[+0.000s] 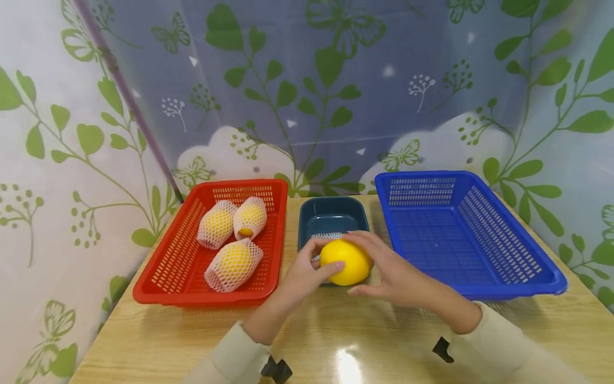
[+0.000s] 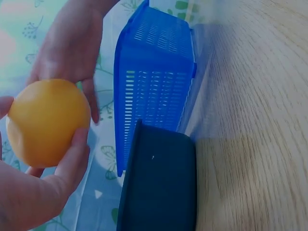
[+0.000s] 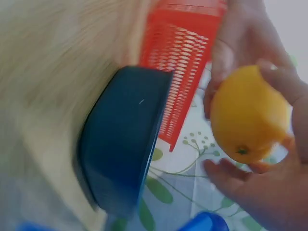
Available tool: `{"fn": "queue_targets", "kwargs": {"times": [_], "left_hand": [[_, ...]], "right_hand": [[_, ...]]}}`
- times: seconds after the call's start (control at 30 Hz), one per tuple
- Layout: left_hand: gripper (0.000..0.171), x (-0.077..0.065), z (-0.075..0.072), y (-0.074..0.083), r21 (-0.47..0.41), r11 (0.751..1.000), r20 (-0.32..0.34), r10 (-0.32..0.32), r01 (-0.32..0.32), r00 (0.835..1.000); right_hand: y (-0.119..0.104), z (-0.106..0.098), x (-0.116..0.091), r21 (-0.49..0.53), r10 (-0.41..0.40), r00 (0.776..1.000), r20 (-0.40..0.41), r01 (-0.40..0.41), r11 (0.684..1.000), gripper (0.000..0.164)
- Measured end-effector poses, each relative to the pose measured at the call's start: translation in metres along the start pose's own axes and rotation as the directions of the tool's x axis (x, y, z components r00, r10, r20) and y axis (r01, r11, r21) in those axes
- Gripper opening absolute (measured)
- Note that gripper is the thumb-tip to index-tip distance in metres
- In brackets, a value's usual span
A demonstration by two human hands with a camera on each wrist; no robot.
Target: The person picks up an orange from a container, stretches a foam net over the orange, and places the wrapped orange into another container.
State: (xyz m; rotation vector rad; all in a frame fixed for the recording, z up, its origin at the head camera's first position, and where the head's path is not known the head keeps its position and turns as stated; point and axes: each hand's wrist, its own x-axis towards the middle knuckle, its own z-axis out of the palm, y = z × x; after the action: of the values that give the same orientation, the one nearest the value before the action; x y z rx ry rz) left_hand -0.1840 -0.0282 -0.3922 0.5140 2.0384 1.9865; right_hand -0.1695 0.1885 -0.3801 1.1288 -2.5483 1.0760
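A round yellow citrus fruit, bare of any net, is held up in front of the dark teal tray. My left hand grips it from the left, thumb on the near face and fingers curled behind. From the right, the fingers of my right hand touch the fruit's upper side, while its thumb stands out straight, apart from the fruit. A small stem mark shows on the fruit in the right wrist view. Behind the fruit, a bit of white foam net shows in the tray, mostly hidden.
At the left stands a red basket with three yellow fruits in white foam nets, one of them the near fruit. A blue basket stands at the right. All sit on a wooden table before a leaf-patterned curtain.
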Motion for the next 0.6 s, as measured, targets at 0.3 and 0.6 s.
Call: {"fn": "queue_targets", "kwargs": {"times": [0.3,0.6], "left_hand": [[0.061,-0.007,0.003,0.0,0.192,0.964,-0.142,0.211,-0.182,0.967],[0.066,-0.012,0.01,-0.011,0.508,0.736,-0.111,0.571,-0.447,0.814]], "right_hand": [[-0.011,0.011,0.0,0.794,0.41,0.902,0.134,-0.345,0.5,0.065],[-0.01,0.027,0.001,0.952,0.336,0.91,0.241,-0.29,0.103,0.051]]}}
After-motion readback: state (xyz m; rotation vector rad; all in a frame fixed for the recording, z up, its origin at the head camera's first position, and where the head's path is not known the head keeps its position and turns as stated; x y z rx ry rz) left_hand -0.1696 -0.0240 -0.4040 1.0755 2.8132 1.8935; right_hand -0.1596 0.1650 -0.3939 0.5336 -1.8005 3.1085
